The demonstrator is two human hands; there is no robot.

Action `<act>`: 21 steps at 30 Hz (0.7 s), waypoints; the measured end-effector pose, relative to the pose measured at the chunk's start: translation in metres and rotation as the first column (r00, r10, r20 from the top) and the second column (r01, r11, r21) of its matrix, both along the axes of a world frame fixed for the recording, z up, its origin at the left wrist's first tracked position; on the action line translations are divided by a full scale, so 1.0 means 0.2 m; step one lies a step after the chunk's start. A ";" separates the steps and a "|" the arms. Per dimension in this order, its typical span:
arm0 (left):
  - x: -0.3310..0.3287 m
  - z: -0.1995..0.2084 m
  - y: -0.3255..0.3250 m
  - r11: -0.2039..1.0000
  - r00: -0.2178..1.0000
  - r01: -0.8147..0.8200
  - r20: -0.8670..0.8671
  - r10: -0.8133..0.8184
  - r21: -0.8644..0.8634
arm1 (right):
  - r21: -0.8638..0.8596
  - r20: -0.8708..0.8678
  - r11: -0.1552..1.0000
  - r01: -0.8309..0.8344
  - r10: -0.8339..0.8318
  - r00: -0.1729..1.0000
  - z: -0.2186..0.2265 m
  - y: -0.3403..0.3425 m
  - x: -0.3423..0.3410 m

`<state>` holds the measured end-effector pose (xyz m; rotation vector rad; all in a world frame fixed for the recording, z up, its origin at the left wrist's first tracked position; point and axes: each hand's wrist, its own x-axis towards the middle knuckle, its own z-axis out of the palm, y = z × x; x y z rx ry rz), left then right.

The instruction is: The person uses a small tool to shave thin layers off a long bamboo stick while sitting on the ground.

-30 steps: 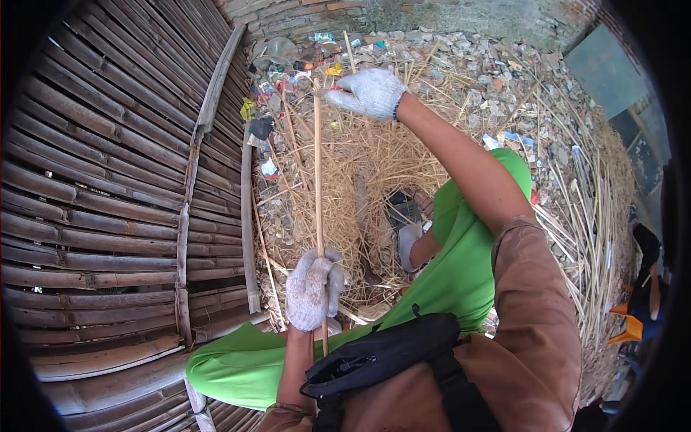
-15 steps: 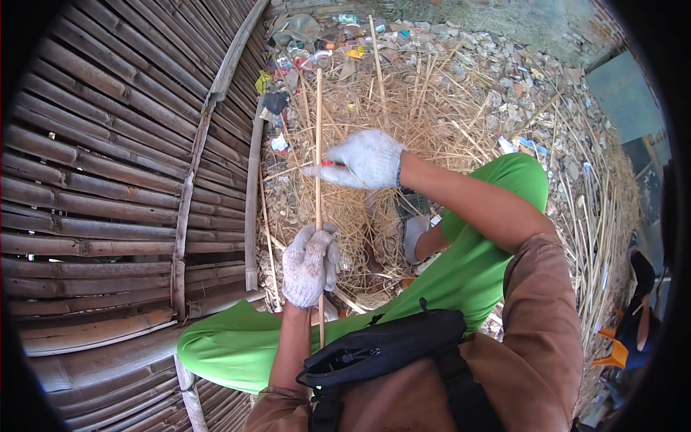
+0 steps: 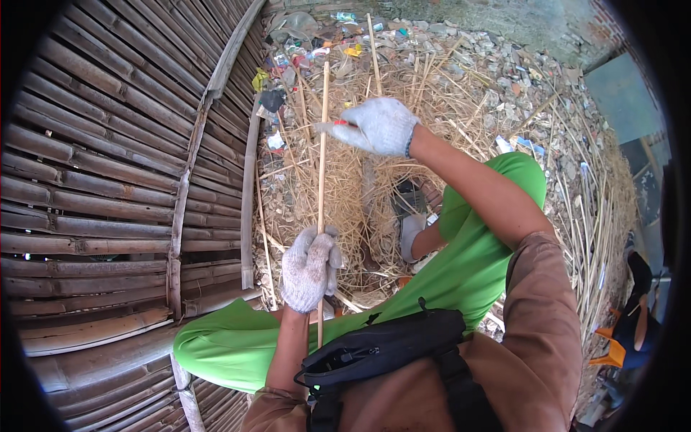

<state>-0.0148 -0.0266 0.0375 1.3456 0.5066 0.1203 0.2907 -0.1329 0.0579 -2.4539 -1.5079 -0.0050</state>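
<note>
A long, thin, pale bamboo stick (image 3: 323,180) stands nearly upright in the view, its lower end reaching down by my black bag. My left hand (image 3: 306,272), in a whitish knitted glove, is closed around its lower part. Higher up, my right hand (image 3: 383,127), gloved alike, is closed on a small red-handled knife (image 3: 340,122). Most of the knife is hidden by the glove; its greyish tip end lies across the stick near the upper part. Pale shavings and thin strips (image 3: 353,187) cover the ground beneath both hands.
A bamboo slat wall (image 3: 122,165) rises on the left. My green-trousered legs (image 3: 468,266) and the black bag (image 3: 389,345) lie below the hands. Rubble and litter (image 3: 446,43) spread at the back, long strips (image 3: 594,237) at right, near an orange object (image 3: 610,349).
My right hand has moved up along the stick, away from me, with the knife. The stick's top has tipped slightly right. My left hand keeps its grip low on the stick.
</note>
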 end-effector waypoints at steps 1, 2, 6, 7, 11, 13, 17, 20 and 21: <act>0.00 0.02 -0.01 1.000 1.000 0.008 0.004 -0.008 0.002 | 0.038 0.027 0.999 0.037 -0.038 0.999 0.00 0.00 0.06; -0.01 0.03 -0.02 0.999 1.000 0.017 -0.016 -0.016 0.034 | 0.076 0.050 0.994 0.073 -0.077 0.996 0.03 0.00 0.10; -0.02 0.05 -0.04 0.996 0.996 0.078 -0.040 -0.076 0.051 | 0.052 0.035 0.980 0.191 -0.193 0.981 0.07 -0.04 0.33; -0.02 0.06 -0.05 0.989 0.993 0.098 -0.072 -0.091 0.110 | 0.145 0.028 0.973 0.179 -0.185 0.982 0.03 -0.06 0.41; -0.03 0.05 -0.06 0.984 0.992 0.119 -0.065 -0.111 0.133 | 0.150 0.038 0.962 0.227 -0.235 0.971 0.06 -0.08 0.49; -0.01 0.06 -0.05 0.990 0.995 0.078 -0.071 -0.070 0.118 | 0.099 -0.016 0.978 0.181 -0.180 0.983 0.05 -0.05 0.34; 0.01 0.02 0.00 0.991 0.997 -0.005 -0.076 0.015 0.133 | 0.031 -0.068 0.999 -0.040 0.042 0.997 0.01 0.01 -0.07; 0.01 0.02 0.02 0.991 0.995 -0.054 -0.074 0.063 0.124 | 0.038 -0.100 0.984 -0.174 0.177 0.979 -0.04 0.01 -0.32; 0.01 0.02 0.02 0.988 0.995 -0.058 -0.078 0.069 0.141 | 0.038 -0.102 0.983 -0.182 0.185 0.977 -0.06 0.01 -0.39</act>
